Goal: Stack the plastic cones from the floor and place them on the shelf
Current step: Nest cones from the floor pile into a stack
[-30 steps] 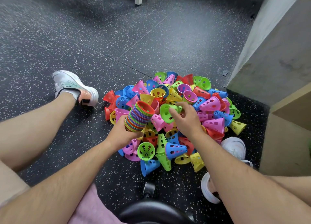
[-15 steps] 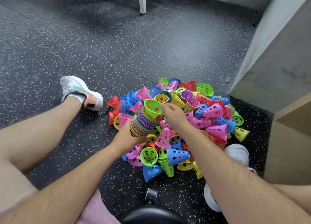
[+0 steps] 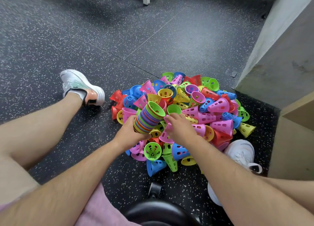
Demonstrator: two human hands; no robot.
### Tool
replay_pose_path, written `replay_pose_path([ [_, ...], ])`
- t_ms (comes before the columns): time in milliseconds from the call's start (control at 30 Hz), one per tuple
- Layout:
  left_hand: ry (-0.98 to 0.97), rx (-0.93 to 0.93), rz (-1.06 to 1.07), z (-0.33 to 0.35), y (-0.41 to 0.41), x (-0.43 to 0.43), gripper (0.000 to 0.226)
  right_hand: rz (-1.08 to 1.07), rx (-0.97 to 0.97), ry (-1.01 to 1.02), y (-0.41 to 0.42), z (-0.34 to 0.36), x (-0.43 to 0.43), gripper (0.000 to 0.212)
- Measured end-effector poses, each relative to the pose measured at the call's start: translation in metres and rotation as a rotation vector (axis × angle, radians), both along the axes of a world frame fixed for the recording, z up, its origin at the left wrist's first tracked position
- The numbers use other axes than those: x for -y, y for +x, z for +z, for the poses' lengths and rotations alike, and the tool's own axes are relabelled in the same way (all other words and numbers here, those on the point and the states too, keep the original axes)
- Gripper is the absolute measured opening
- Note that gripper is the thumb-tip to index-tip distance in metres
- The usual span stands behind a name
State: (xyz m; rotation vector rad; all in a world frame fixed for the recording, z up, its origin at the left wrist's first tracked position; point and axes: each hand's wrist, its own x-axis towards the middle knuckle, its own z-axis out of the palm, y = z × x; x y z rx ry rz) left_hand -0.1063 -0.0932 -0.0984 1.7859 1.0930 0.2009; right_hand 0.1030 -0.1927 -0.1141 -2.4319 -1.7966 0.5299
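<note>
My left hand [image 3: 130, 134] grips the stack of cones [image 3: 147, 120], tilted, green one on top. Just beside it my right hand [image 3: 180, 128] grabs a pink cone [image 3: 167, 134] off the pile [image 3: 212, 110] on the speckled floor [image 3: 85, 43].

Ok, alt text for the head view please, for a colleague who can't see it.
Seen from above, a seated person's left hand holds a tilted stack of nested coloured cones while the right hand curls over a pink cone beside it. Around them a pile of loose cones lies on dark speckled floor.
</note>
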Motion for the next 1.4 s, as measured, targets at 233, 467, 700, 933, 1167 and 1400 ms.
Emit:
replay_pose_path([
  [233,-0.004,0.005,-0.002,0.0,0.004,0.005,0.064,0.042,0.165,-0.09,-0.017,-0.03,0.007,0.075],
  [467,-0.015,-0.013,0.007,0.009,0.001,0.008,0.065,-0.018,0.033,-0.019,-0.016,-0.036,0.011,0.067],
  [700,0.014,0.013,0.018,0.019,0.006,0.007,0.06,-0.321,-0.194,0.202,0.013,0.002,0.002,0.055],
  [933,0.005,0.059,0.038,0.031,0.012,0.007,0.047,-0.666,-0.893,0.407,0.018,0.058,-0.033,0.034],
  [1167,0.007,0.06,0.1,0.025,0.001,0.0,0.043,-0.832,-1.002,0.534,0.017,0.07,-0.044,0.026],
  [1400,0.017,0.062,0.093,0.03,-0.002,0.003,0.042,-0.714,-1.127,0.354,0.001,0.088,-0.058,0.028],
])
